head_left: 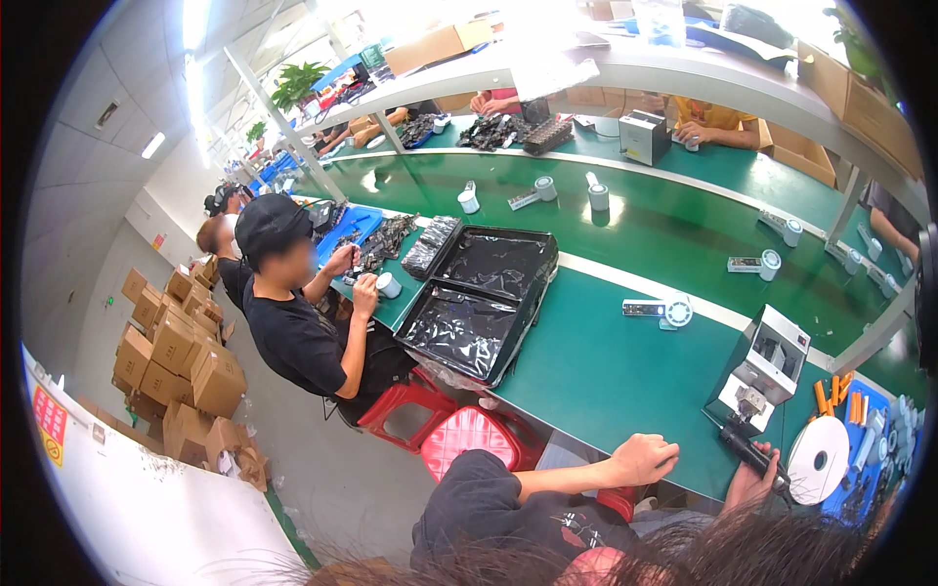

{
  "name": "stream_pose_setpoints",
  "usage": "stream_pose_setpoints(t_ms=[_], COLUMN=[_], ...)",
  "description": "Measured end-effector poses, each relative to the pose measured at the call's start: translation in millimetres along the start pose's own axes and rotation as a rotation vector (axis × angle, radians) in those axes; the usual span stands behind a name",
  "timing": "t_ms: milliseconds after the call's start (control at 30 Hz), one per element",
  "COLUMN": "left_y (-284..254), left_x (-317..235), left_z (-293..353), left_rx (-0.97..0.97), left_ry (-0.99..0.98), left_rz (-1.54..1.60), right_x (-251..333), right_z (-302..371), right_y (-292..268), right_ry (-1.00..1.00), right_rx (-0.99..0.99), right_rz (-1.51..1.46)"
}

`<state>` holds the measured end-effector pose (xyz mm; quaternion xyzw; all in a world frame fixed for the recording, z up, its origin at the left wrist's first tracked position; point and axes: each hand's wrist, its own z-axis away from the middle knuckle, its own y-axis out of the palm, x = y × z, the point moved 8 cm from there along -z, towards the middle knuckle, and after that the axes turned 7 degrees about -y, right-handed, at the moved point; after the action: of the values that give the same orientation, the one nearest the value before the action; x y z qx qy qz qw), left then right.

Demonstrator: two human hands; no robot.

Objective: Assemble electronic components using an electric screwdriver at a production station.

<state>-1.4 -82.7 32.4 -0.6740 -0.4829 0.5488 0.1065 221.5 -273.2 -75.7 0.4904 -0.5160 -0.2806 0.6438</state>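
Observation:
My right hand (750, 481) is wrapped round a black electric screwdriver (750, 449) at the right end of the green bench. The tool's front end points up and left to the metal front of a white, box-shaped screw feeder (767, 363); whether its tip touches there, I cannot tell. My left hand (642, 460) is closed near the bench's front edge, its fingers curled in. A small dark thing shows at its fingertips, too small to name. Beyond it, a white-and-grey handheld fan (674, 312) lies on the bench beside the white strip.
A white reel (818, 460) stands by the screwdriver, with a blue tray (873, 439) of parts beside it. Left lies a black-lined tray (478, 303). Several fans lie on the green conveyor (664, 230). A co-worker (293, 303) holds a white part. Red stools (471, 439) stand below.

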Motion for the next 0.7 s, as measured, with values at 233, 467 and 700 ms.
stream_pose_setpoints(t_ms=[233,467,700], left_y=[-1,1,0], left_x=[0,4,3], left_z=[-1,0,1], left_rx=[-0.008,0.001,-0.006], left_ry=[0.009,-0.010,-0.004], left_rz=[0.008,0.025,0.026], right_x=[1,1,0], right_z=[-2,0,-1], right_y=[-5,-1,7], right_ry=[-0.006,-0.009,-0.011], right_rx=[-0.024,0.003,0.086], right_rz=[0.004,0.025,0.035])
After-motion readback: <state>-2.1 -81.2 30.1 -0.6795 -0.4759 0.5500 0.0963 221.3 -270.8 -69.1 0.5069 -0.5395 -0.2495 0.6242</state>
